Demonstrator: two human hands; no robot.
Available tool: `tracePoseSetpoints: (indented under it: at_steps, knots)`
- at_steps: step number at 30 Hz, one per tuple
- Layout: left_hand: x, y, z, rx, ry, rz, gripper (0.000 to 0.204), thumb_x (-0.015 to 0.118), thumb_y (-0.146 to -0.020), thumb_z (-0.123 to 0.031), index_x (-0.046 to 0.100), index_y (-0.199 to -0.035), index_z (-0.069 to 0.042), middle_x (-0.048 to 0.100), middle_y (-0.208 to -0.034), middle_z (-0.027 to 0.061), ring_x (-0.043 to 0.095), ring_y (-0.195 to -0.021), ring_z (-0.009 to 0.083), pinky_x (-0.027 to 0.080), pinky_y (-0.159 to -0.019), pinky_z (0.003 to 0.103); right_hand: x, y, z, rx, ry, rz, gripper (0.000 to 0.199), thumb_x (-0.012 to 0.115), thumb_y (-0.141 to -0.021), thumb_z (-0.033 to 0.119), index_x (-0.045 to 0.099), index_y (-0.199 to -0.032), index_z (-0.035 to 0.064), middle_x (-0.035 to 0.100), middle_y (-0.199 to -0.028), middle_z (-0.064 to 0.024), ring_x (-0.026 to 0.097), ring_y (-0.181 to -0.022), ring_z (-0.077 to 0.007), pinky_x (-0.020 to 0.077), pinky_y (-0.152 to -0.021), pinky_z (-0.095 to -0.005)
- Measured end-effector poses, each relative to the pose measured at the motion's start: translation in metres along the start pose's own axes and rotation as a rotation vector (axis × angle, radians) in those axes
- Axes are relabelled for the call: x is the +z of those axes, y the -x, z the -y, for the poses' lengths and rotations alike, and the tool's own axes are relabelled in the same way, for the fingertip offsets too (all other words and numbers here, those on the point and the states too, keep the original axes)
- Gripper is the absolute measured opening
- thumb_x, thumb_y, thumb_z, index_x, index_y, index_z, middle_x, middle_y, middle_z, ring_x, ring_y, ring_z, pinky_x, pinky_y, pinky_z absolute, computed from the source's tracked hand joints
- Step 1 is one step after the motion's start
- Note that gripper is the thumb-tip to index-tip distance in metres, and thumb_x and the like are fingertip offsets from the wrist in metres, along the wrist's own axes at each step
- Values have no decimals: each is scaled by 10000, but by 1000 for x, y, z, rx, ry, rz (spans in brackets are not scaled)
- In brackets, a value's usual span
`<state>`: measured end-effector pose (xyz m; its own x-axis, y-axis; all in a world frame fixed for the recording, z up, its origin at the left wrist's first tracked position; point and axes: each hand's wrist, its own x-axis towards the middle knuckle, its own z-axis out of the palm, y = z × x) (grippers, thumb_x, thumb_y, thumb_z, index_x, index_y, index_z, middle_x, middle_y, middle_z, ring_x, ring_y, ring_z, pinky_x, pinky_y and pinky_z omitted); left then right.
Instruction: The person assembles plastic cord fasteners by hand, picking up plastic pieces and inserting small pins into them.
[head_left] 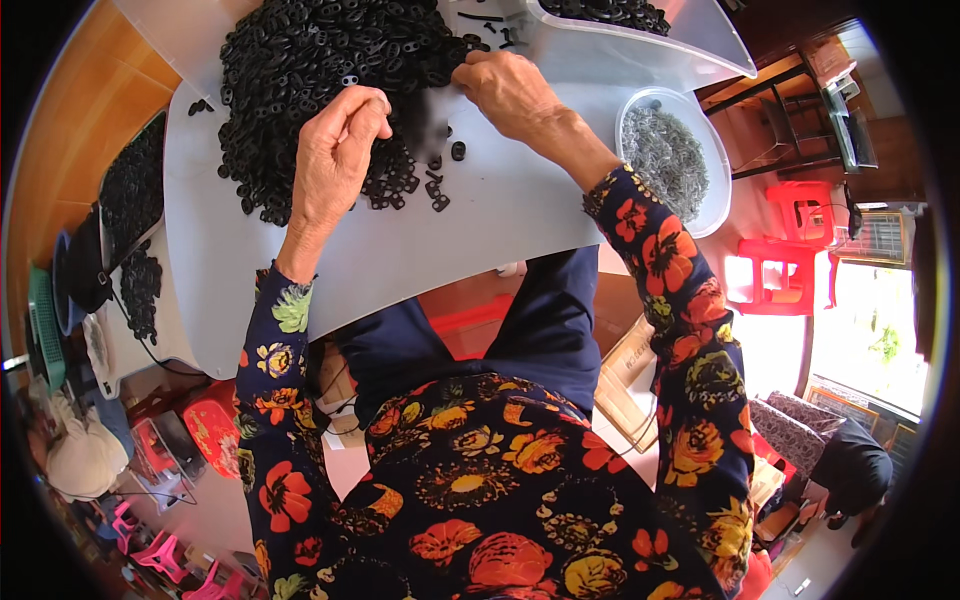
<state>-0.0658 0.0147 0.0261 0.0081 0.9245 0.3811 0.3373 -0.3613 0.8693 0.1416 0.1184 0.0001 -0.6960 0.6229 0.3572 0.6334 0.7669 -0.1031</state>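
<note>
Head view: we see both of our hands working at a big heap of small black plastic pieces [320, 70] piled on the white counter [500, 215]. Our left hand [335, 150] is curled, fingertips pinched together at the edge of the heap; whether a piece sits between them we cannot tell. Our right hand [510, 90] lies knuckles up with its fingers bent down onto the pieces, its grip hidden from us. Loose black pieces [438, 190] lie scattered between the hands. To the right stands a round clear bowl [715, 175] of small grey metal parts [665, 155]. A clear tub [690, 45] with more black pieces sits beyond it.
</note>
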Motion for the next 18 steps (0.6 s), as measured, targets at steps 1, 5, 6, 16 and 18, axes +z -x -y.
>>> tracePoseSetpoints:
  at_steps: [1,5,6,16,18]
  knots:
    - [-1,1,1,-4,-1,-6,154,523,-950,-129,613,-923,-7,566,-712,-10,503,-660,33,409,-580,185,0,-3,1,-6,-3,3,105,634,-790,57,652,-892,39,621,-852,-99,620,-771,-317,513,-684,-406]
    - [-2,2,8,-10,35,-10,155,526,-949,-129,609,-917,-1,565,-714,-15,493,-647,31,389,-558,181,-3,-10,1,-104,32,59,35,600,-768,-7,621,-795,1,616,-819,-126,626,-771,-320,518,-686,-399]
    - [-1,2,9,-9,40,-15,155,528,-947,-127,610,-916,1,567,-715,-16,489,-640,30,382,-549,181,-3,-11,2,-152,68,81,30,586,-757,-30,607,-753,-9,614,-789,-141,628,-770,-323,520,-686,-403]
    - [-4,12,11,180,-241,100,80,559,-877,3,587,-948,23,582,-806,66,545,-682,144,458,-628,268,-1,1,12,69,-28,18,44,601,-727,-11,564,-720,-33,613,-700,-180,632,-675,-329,522,-611,-382]
    - [-5,16,12,240,-302,145,91,566,-854,23,585,-943,25,579,-800,79,548,-696,181,464,-641,285,-15,20,25,203,-417,-111,42,620,-717,1,613,-752,-21,653,-751,-160,659,-676,-285,530,-625,-353]
